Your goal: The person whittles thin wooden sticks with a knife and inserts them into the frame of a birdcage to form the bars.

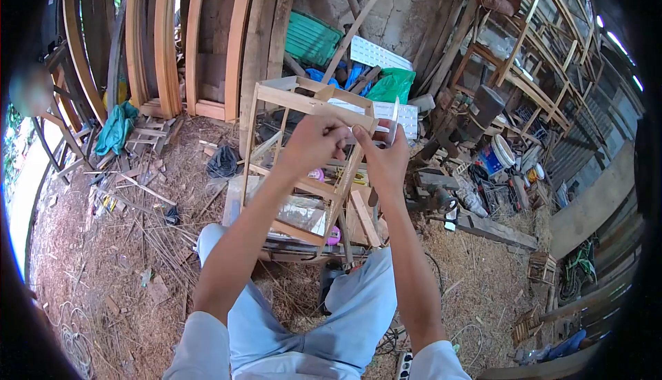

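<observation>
A bare wooden frame (pixel 303 166), box-shaped and built of pale slats, stands upright on the straw-strewn floor; a thin pale strip (pixel 394 121), possibly a blade, rises at its top corner.

pale, unpainted wood is seen in the frame (pixel 303 101). light blue is worn on the trousers (pixel 352 311). a green crate (pixel 312 37), a teal cloth (pixel 116 128) and a white perforated sheet (pixel 376 54) are seen behind, over brown sawdust floor (pixel 103 263).
</observation>
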`<action>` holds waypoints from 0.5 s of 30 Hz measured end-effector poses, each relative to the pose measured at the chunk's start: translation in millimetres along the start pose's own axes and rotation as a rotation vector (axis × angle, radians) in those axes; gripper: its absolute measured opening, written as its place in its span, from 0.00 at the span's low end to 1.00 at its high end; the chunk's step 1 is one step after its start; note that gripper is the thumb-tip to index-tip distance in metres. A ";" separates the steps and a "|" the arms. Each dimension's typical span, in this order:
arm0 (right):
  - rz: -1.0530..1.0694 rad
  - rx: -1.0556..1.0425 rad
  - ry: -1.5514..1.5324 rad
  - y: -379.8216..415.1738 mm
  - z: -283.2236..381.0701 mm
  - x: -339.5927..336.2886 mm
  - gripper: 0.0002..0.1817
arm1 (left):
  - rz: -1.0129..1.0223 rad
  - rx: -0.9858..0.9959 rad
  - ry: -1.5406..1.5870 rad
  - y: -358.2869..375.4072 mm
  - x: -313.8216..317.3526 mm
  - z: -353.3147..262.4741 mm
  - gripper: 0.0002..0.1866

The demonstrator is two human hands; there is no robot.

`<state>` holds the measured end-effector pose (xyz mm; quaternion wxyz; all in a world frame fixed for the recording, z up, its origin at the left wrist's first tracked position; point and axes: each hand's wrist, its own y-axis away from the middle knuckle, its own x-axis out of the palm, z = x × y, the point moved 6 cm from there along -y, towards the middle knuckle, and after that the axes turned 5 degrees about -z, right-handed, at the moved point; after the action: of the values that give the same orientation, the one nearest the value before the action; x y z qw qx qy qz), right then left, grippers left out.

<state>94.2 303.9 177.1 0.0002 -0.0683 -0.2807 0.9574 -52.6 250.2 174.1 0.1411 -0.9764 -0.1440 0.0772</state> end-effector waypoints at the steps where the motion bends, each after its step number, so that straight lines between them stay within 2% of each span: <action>1: 0.011 -0.002 -0.007 -0.9 -2.4 0.8 0.24 | 0.000 -0.001 0.003 1.9 -2.0 1.7 0.07; 2: 0.011 -0.004 -0.005 -1.1 -4.0 1.1 0.24 | -0.002 -0.042 0.088 4.0 -3.3 4.5 0.06; 4: -0.031 -0.178 0.022 1.7 11.2 1.3 0.25 | -0.005 -0.077 0.170 7.3 -0.8 5.2 0.06; 5: -0.032 -0.175 0.019 4.7 14.3 -0.5 0.25 | -0.076 0.010 0.106 10.0 -0.3 1.0 0.05; 6: -0.009 -0.082 0.074 9.2 27.8 -4.3 0.25 | -0.149 0.097 0.044 13.0 -0.9 -3.6 0.04; 7: 0.013 0.008 0.132 12.6 32.3 -6.8 0.26 | -0.151 0.098 0.048 14.6 1.1 -3.8 0.04; 8: 0.012 0.003 0.137 15.2 23.7 -4.6 0.26 | -0.180 0.134 -0.005 15.6 1.9 -7.2 0.04; 10: -0.120 -0.305 0.178 22.0 21.4 -4.0 0.27 | -0.209 0.185 -0.057 18.2 2.4 -16.0 0.04; 11: -0.152 -0.396 0.249 27.0 23.5 -7.3 0.28 | -0.194 0.187 -0.071 22.0 2.6 -19.3 0.04; 12: -0.157 -0.398 0.247 30.0 31.3 -9.6 0.28 | -0.179 0.186 -0.085 24.4 1.8 -20.3 0.03; 14: -0.137 -0.240 0.116 33.1 40.1 -14.7 0.23 | -0.175 0.195 -0.137 23.3 -0.9 -15.5 0.03; 15: -0.099 -0.300 0.068 28.8 39.5 -9.8 0.14 | -0.165 0.186 -0.093 23.4 -0.9 -13.5 0.04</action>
<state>99.8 258.1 195.8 0.0468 -0.0861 -0.4232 0.9007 -44.8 224.9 180.0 0.2298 -0.9394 -0.2224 0.1236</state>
